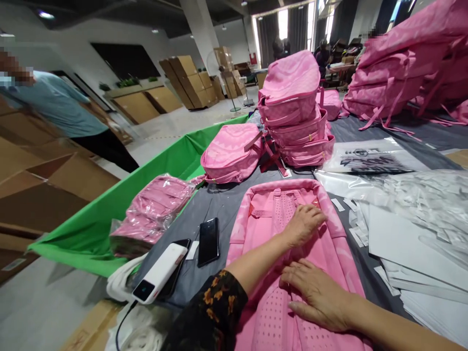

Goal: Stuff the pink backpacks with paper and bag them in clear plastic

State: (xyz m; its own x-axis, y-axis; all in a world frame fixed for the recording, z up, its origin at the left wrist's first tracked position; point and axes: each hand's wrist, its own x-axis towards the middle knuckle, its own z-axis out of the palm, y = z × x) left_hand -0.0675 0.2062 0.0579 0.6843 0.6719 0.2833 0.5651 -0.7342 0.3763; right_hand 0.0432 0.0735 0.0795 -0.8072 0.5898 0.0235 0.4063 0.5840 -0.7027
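A pink backpack [252,287] lies in front of me with its strap side up, showing perforated padded straps. My left hand [304,225] rests across its upper part, fingers stretched toward the right rim and slightly bent. Lower down, my right hand [317,294] lies on the straps with fingers and thumb apart. Neither hand appears to grip anything, though the left fingertips are partly hidden. Just beyond the bag is another pink backpack [232,152], beside a stack of pink backpacks [292,117].
Left of the bag lie a black phone [208,242] and a white power bank [161,273] with a cable. Plastic-wrapped pink bags [157,204] sit by a green cloth [87,243]. White sheets [413,243] and clear plastic bags [431,200] lie right. A person [69,107] stands left.
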